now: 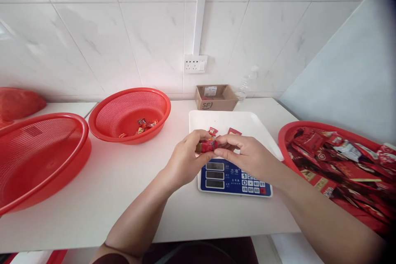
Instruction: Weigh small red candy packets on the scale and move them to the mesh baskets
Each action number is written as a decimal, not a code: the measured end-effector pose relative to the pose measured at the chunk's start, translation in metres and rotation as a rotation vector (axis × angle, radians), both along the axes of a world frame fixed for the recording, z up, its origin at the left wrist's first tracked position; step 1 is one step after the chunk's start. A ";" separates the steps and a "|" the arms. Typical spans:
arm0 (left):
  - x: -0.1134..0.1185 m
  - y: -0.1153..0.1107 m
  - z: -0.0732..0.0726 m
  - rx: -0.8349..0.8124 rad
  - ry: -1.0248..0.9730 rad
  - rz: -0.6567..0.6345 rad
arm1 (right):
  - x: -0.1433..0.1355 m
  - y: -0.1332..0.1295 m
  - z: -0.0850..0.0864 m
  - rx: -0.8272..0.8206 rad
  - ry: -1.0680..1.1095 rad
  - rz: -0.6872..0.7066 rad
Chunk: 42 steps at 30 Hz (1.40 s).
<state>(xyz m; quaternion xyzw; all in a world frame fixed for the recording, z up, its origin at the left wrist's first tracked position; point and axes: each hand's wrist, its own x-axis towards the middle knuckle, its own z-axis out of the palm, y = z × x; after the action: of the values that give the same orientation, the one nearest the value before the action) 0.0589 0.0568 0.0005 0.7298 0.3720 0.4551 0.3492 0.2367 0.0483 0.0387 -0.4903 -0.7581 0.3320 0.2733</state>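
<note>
My left hand and my right hand meet over the front of a digital scale. Between their fingertips is a small red wrapped packet, which both hands grip. Its far side is partly covered by my fingers. On the scale's white pan, just beyond my hands, lie more small red packets, partly hidden. The scale has a blue panel with three displays on the left and white keys on the right; my right hand covers some keys.
To the right stands a red basket heaped with red packets. At left are a red basket with a few small wrapped pieces and another red basket. A cardboard box and a clear bottle stand by the wall.
</note>
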 end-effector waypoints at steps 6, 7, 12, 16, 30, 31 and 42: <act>-0.003 0.000 0.005 -0.028 -0.102 -0.073 | 0.004 0.001 -0.003 0.062 -0.037 -0.071; -0.004 0.001 0.005 -0.031 -0.141 -0.077 | 0.004 0.000 -0.002 0.067 -0.039 -0.087; -0.005 0.005 0.001 -0.020 -0.238 -0.070 | 0.010 -0.001 0.003 0.100 -0.058 -0.096; -0.010 0.010 0.001 0.066 -0.168 0.103 | 0.030 0.018 -0.005 0.260 -0.133 -0.349; -0.019 0.015 0.002 0.095 -0.063 0.161 | 0.069 0.063 -0.068 0.225 -0.419 -0.380; -0.019 0.015 0.002 0.095 -0.059 0.160 | 0.069 0.064 -0.068 0.189 -0.403 -0.387; -0.020 0.015 0.004 0.103 -0.067 0.136 | 0.067 0.035 -0.061 0.101 -0.187 -0.397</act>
<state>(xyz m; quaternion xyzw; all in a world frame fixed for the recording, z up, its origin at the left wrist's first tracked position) 0.0389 0.0722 0.0048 0.7040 0.3850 0.5206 0.2917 0.3036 0.0831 -0.0227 -0.6442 -0.6844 0.1865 0.2861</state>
